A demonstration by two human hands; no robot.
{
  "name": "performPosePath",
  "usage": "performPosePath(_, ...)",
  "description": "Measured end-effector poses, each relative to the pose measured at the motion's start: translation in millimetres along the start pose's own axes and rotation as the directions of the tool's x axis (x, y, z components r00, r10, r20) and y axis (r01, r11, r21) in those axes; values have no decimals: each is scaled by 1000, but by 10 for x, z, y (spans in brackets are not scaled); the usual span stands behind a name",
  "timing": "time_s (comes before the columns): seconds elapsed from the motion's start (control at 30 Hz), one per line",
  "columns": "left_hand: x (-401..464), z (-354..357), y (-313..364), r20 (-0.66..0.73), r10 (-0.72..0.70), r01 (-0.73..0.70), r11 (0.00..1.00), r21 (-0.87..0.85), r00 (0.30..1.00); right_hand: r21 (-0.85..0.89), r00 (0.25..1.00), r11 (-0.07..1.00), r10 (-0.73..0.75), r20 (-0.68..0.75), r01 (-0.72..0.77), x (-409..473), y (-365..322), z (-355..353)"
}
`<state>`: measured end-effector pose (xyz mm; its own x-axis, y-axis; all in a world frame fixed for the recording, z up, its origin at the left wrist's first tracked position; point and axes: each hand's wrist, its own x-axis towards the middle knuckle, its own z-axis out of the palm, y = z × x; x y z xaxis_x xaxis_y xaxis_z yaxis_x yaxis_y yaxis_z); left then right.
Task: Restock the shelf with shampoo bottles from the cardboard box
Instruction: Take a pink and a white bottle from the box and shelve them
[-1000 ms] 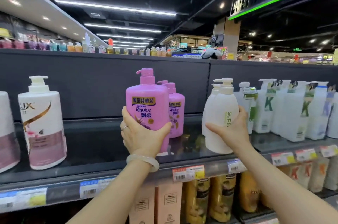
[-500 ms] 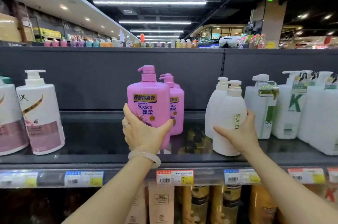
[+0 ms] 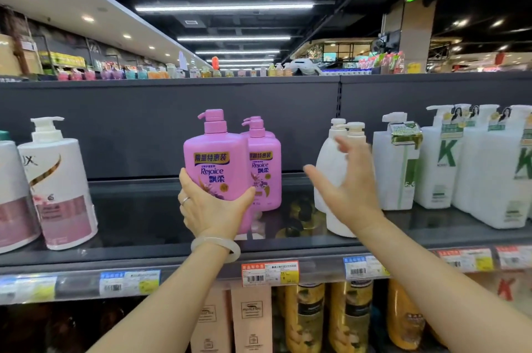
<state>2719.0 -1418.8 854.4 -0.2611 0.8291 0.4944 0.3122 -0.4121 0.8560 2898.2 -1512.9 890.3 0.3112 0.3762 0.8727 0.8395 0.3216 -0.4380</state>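
My left hand [image 3: 213,210] grips the lower part of a pink Rejoice pump bottle [image 3: 216,162], held upright at the front of the dark shelf [image 3: 138,217]. Two more pink Rejoice bottles [image 3: 266,171] stand just behind it to the right. My right hand [image 3: 349,191] hovers with its fingers spread in front of two white pump bottles [image 3: 331,168], apart from them. The cardboard box is out of view.
White and pink Lux bottles [image 3: 57,182] stand at the left of the shelf, white K-labelled bottles [image 3: 437,162] at the right. Price tags [image 3: 270,273] line the shelf edge. Golden bottles [image 3: 305,315] and beige cartons [image 3: 250,321] fill the shelf below.
My right hand has let go of the front white bottle and drawn back with its fingers spread. My left hand still holds the pink bottle in about the same place.
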Motion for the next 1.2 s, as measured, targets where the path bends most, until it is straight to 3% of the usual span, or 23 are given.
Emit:
performPosePath(0.07,58,-33,-81,0,-1,1,1000,6,1000,19,969,994,102,226,-109,-40,-136,180)
performPosePath(0.17,155,-72,-216,3,-14,13,999,33,1000,32,810,941,272,520,-336,-179,-193,492)
performPosePath(0.33,332,-50,-404,-2,-40,40,998,51,999,4,671,912,299,678,-410,-406,-322,1007)
performPosePath(0.8,888,254,-713,-6,-59,59,992,109,998,-80,598,856,421,681,-512,-393,-200,1709)
performPosePath(1.07,892,360,-707,83,-91,72,976,207,992,-115,650,875,431,626,-470,-428,-156,1601)
performPosePath(1.2,902,354,-722,101,-104,81,974,214,989,-185,708,871,481,518,-456,-412,-111,1504)
